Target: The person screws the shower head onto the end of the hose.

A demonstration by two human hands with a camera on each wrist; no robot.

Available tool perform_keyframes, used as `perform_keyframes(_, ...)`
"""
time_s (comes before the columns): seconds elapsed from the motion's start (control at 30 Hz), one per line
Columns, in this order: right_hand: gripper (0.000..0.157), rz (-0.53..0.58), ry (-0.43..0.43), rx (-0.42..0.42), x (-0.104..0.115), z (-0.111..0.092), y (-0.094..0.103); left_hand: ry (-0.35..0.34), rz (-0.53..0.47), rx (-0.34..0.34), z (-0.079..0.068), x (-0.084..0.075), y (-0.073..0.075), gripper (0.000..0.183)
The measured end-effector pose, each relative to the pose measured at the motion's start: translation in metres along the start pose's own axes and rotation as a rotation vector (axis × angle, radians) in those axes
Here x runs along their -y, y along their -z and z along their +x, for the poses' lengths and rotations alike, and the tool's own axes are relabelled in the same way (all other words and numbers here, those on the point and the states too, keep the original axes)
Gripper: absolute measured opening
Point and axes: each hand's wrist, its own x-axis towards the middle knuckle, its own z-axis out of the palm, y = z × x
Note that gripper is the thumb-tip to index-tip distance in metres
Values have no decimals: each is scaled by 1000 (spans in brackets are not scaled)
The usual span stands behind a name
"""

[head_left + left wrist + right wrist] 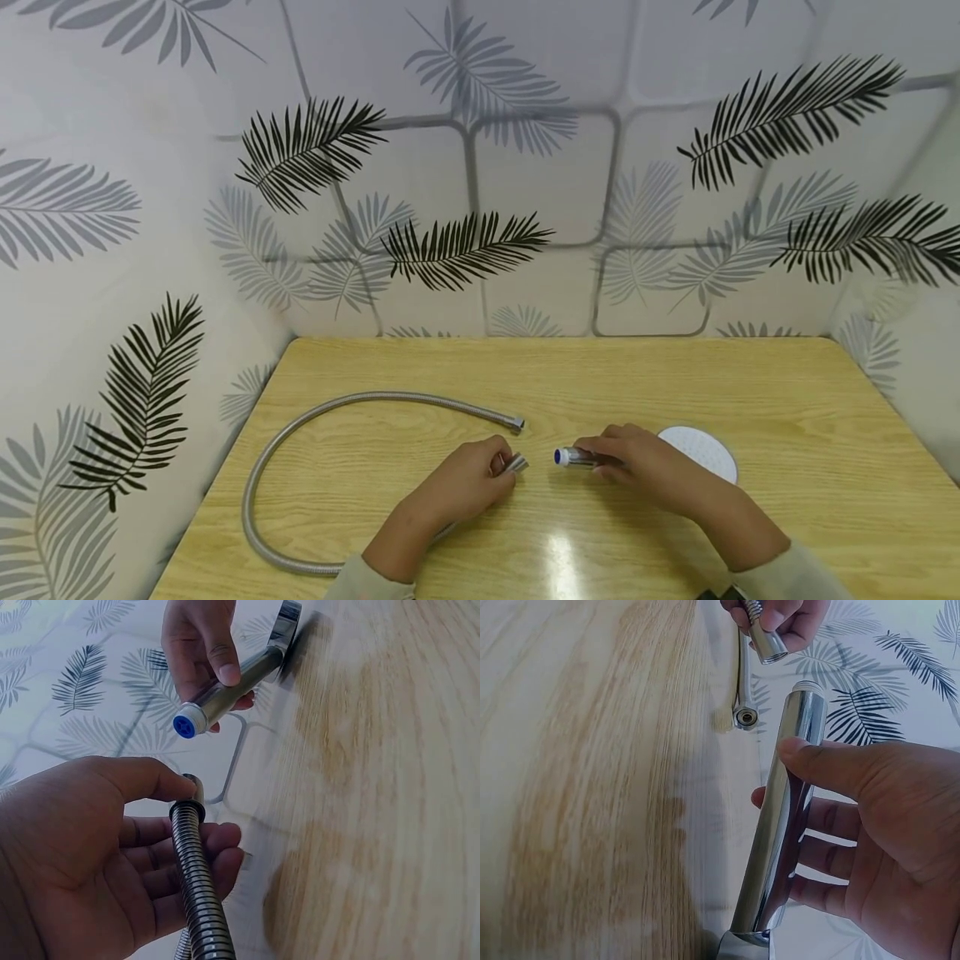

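My left hand (468, 479) pinches one end of a ribbed metal shower hose (196, 877), thumb and fingers at its smooth chrome end fitting (767, 643). The hose loops over the table on the left, and its other end, a nut (517, 425), lies just beyond this hand. In my right hand (637, 462) is a chrome shower head (776, 817), gripped by its handle. The white threaded tip with a blue insert (185, 724) points toward the hose fitting; a short gap separates them. The round white spray face (699, 452) shows beside the right wrist, facing up.
A light wood-grain table (675, 375) carries everything. Behind it and to the left stand pale walls (540, 183) with a leaf pattern. A bright light reflection lies on the tabletop in front of the hands.
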Motion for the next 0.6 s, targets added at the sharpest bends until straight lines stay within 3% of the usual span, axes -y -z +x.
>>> perform_keyframes(0.33, 40, -7, -26, 18, 6, 0, 1, -19, 65, -35, 3, 1, -1, 17)
perform_keyframes(0.6, 37, -21, -6, -14, 9, 0, 0, -38, 78, -61, 5, -4, 0, 20)
